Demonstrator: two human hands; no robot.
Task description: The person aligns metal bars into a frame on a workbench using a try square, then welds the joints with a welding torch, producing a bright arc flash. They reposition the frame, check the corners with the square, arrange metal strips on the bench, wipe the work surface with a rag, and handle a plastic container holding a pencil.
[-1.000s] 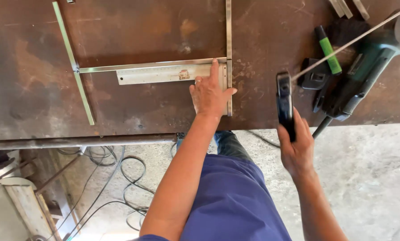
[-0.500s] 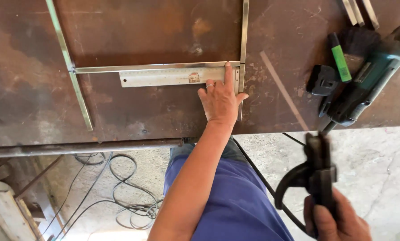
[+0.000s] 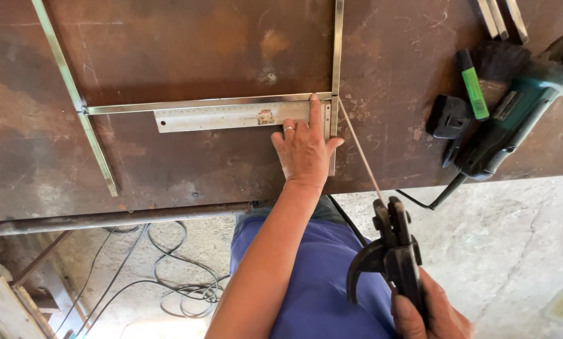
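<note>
The left hand (image 3: 303,147) lies flat, palm down, near the table's front edge, fingers stretched forward, forearm extended straight. The right hand (image 3: 429,311) hangs below that edge, off the table, fingers curled in a closed grip.

Even daylight, sharp focus, bright floor at lower right.

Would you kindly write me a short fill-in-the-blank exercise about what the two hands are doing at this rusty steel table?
1. The left hand presses flat on the silver metal ____ lying against the thin metal strips.
2. The right hand grips a black electrode holder clamping a thin welding ____.
3. The marker pen resting by the teal angle grinder is ____ in colour.

Missing words: ruler; rod; green
</note>
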